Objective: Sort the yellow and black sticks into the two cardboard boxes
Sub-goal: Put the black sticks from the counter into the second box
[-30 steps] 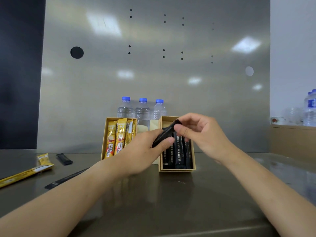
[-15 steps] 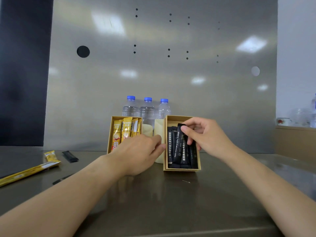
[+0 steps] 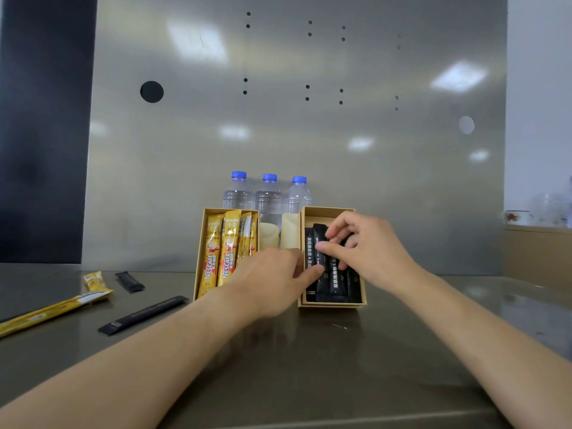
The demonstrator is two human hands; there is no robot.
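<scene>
The right hand (image 3: 371,252) curls its thumb and fingers down on the glossy black sachet sticks (image 3: 335,280) and pinches one. The left hand (image 3: 272,274), with relaxed fingers, touches the same bundle with one fingertip. These sticks lie side by side in the open brown cardboard box (image 3: 332,304); left of this box a second cardboard box (image 3: 199,258) holds yellow sachet sticks (image 3: 227,252) with red letters. One second ago both hands held a black stick above the box; now it is inside, and the left hand has reached over the box edge.
</scene>
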